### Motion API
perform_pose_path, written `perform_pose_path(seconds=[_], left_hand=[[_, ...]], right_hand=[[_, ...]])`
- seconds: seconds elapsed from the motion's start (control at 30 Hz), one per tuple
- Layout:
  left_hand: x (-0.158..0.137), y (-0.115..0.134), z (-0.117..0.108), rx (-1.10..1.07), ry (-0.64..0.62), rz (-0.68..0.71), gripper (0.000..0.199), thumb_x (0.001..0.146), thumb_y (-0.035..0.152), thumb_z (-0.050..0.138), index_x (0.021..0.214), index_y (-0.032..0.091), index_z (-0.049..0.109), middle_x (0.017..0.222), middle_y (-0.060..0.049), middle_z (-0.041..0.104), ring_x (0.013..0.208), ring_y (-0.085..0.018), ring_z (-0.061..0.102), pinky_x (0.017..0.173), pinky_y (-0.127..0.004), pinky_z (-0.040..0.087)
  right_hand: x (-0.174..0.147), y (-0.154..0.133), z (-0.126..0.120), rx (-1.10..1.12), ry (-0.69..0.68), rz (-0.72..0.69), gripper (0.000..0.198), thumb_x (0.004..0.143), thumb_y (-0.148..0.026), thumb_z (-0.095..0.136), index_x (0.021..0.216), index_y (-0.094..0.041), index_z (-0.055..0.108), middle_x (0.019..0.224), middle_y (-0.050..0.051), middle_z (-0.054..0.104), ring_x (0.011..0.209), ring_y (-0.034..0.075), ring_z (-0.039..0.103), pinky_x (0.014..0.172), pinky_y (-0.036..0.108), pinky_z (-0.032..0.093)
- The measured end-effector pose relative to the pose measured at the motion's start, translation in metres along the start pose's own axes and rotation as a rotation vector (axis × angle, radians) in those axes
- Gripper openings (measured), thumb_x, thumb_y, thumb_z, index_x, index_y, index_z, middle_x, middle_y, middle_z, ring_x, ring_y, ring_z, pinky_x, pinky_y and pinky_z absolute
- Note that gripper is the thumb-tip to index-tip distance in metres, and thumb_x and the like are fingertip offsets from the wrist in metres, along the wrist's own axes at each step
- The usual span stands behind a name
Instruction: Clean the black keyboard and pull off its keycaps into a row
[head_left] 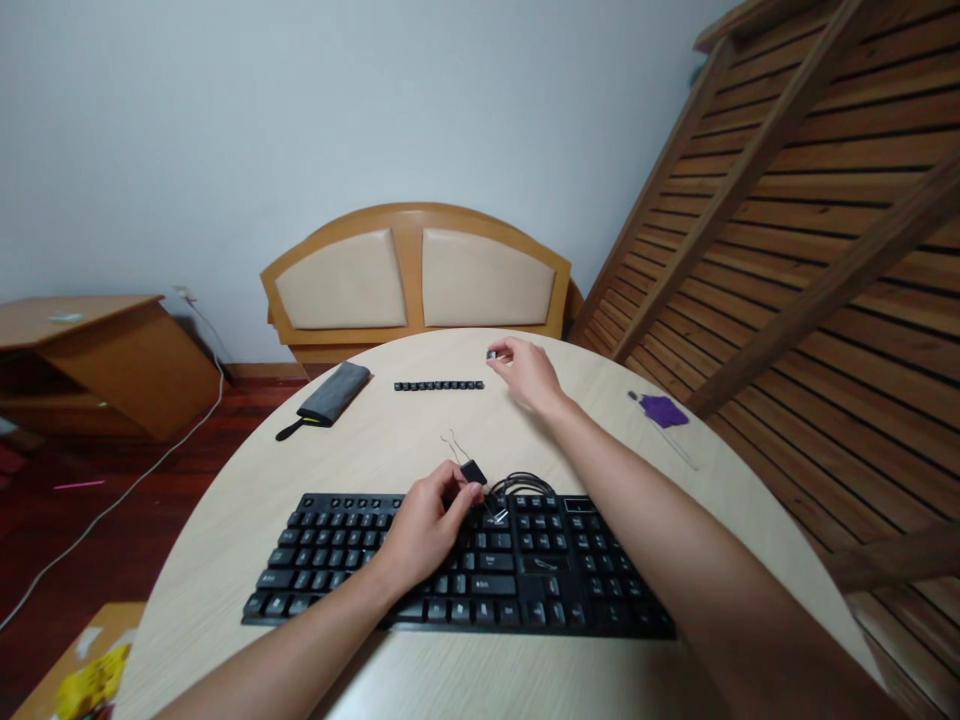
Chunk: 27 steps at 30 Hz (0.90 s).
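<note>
Here, pinched in left hand [433,512], toward one-thirty, a wire puller [472,473], lower wires hard to trace against keyboard [491,585], partly hidden beneath both arms [645,480]; then a small key [491,355], mostly covered, pinched at right hand's [531,374] ten o'clock.

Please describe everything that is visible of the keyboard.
The keyboard is long, black and plastic-looking, with pale marks on its keys; some in the top row seem missing. It lies flat on the pale table, long side across. A dark cable loops at its back edge. The left hand is over its middle, perhaps touching it, and the right forearm hides part of its right end.
</note>
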<state>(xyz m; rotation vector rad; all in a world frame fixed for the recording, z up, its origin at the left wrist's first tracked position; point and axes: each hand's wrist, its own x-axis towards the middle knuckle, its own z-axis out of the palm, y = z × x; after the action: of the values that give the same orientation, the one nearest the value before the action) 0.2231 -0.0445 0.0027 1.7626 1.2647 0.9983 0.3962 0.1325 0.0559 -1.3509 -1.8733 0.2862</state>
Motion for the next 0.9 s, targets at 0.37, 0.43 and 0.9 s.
perform_pose_path(seconds=[0.37, 0.43, 0.9], left_hand=[[-0.002, 0.001, 0.001, 0.014, -0.006, -0.009, 0.024, 0.096, 0.038, 0.051, 0.082, 0.020, 0.057, 0.081, -0.003, 0.070, 0.079, -0.020, 0.064, 0.073, -0.030, 0.045], [-0.002, 0.002, 0.001, 0.018, -0.007, -0.008, 0.024, 0.096, 0.038, 0.051, 0.081, 0.020, 0.058, 0.080, -0.003, 0.069, 0.078, -0.020, 0.063, 0.073, -0.030, 0.045], [-0.002, 0.003, 0.001, 0.017, -0.003, -0.017, 0.025, 0.096, 0.039, 0.050, 0.082, 0.020, 0.057, 0.081, -0.004, 0.070, 0.079, -0.021, 0.063, 0.074, -0.030, 0.045]], right_hand=[[-0.012, 0.057, 0.048, -0.120, -0.057, 0.179, 0.021, 0.088, -0.028, 0.063, 0.107, -0.027, 0.069, 0.102, 0.002, 0.074, 0.095, 0.018, 0.067, 0.081, 0.026, 0.049], [-0.011, 0.063, 0.050, -0.138, -0.071, 0.189, 0.021, 0.087, -0.028, 0.062, 0.108, -0.027, 0.069, 0.104, 0.003, 0.074, 0.095, 0.019, 0.067, 0.081, 0.027, 0.049], [-0.008, 0.065, 0.065, -0.199, -0.141, 0.155, 0.022, 0.090, -0.027, 0.060, 0.109, -0.030, 0.070, 0.108, 0.003, 0.073, 0.104, 0.019, 0.065, 0.089, 0.029, 0.047]])
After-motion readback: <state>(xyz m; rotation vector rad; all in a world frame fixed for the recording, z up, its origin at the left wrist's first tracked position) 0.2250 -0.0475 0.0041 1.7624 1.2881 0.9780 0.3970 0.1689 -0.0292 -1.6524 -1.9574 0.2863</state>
